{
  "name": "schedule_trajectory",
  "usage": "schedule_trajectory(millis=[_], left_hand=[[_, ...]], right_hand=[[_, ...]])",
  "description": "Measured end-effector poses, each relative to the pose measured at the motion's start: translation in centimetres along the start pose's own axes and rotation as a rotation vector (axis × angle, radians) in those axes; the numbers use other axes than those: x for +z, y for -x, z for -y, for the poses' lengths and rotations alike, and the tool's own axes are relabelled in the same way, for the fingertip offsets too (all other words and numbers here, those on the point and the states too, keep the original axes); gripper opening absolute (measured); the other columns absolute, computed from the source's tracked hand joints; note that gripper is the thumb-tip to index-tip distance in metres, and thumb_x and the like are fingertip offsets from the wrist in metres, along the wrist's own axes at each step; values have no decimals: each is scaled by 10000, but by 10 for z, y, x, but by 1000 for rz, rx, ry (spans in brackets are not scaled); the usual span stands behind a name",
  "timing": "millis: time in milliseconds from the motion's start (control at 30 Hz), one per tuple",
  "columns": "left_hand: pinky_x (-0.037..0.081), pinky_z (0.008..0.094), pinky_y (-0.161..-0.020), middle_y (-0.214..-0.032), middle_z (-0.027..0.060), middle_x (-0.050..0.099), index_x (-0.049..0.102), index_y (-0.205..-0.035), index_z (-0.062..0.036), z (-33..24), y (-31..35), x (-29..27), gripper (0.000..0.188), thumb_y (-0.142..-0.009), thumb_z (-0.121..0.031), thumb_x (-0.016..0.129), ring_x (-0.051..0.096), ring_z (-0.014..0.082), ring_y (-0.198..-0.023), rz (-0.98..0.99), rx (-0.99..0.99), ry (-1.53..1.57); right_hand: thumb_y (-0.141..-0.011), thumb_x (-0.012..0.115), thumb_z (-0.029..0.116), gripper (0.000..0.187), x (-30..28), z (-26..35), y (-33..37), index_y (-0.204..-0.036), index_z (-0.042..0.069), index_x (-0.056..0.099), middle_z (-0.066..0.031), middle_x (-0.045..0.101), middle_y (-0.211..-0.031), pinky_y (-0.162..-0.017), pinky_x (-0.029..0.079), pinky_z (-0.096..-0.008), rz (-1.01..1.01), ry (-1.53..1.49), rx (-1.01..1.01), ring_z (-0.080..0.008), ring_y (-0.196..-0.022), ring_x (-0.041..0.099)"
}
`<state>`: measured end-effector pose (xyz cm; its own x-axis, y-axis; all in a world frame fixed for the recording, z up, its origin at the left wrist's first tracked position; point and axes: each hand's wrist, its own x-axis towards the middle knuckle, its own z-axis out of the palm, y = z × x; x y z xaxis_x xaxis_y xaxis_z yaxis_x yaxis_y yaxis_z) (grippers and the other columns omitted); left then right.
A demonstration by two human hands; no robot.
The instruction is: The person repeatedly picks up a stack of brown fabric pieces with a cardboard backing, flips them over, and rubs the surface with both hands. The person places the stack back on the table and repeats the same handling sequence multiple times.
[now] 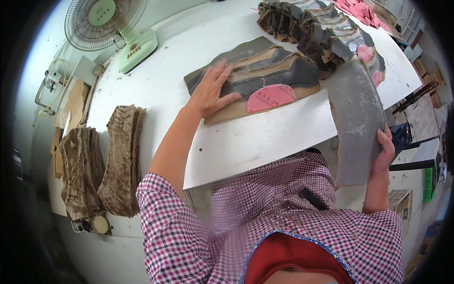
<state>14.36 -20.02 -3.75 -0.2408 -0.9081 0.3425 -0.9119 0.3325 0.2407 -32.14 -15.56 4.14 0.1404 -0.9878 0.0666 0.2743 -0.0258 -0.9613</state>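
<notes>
Sheets of grey and tan material (269,75) lie under the left hand (211,91), which is open and flat on their left end, its palm hidden, with a pink half-round piece (271,98) to its right; the right hand (384,150) grips the edge of a long grey panel (359,123) to its left, some fingers out of sight behind; above that hand, a second pile (326,28) is partly covered by the panel, and up-left of the left hand a fan (101,19) is cropped at the top

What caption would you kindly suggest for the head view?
Left hand on layered pieces, right hand holding a grey sheet.
</notes>
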Motion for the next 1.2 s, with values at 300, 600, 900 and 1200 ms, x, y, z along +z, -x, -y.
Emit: schedule_trajectory(millis=[300, 600, 900, 1200], left_hand=[[297, 410, -1113, -1428, 176, 404, 312, -1439, -24, -179, 27, 7, 703, -936, -501, 426, 351, 312, -1349, -173, -311, 2063], [395, 456, -1028, -1300, 195, 514, 412, -1335, 46, -208, 39, -9, 558, -862, -246, 466, 520, 341, -1183, -392, -469, 2192], [416, 401, -1011, -1288, 182, 531, 492, -1268, 77, -235, 36, 19, 466, -917, -229, 492, 528, 281, -1182, -163, -409, 1738], [356, 455, -1076, -1334, 246, 491, 410, -1346, 68, -223, 67, 11, 528, -899, -210, 459, 487, 367, -1233, -20, -368, 2028]], right_hand=[[-748, 556, 114, 429, 64, -25, -2, -1104, -125, 585, -131, 669, -930, -692, 502, -268, 563, -110, 112, -181, -786, 631], [-819, 669, 278, 599, 56, -41, -3, -1286, -49, 485, -192, 511, -1298, -1019, 381, -336, 494, 244, -18, -252, -1205, 501], [-749, 697, 129, 426, 84, -48, 18, -1102, -50, 538, -254, 580, -1123, -887, 500, -395, 504, 707, -462, -397, -1058, 579], [-916, 539, 70, 117, 12, -49, -15, -961, -32, 570, -51, 612, -752, -590, 522, -254, 217, 295, 231, -114, -627, 629]])
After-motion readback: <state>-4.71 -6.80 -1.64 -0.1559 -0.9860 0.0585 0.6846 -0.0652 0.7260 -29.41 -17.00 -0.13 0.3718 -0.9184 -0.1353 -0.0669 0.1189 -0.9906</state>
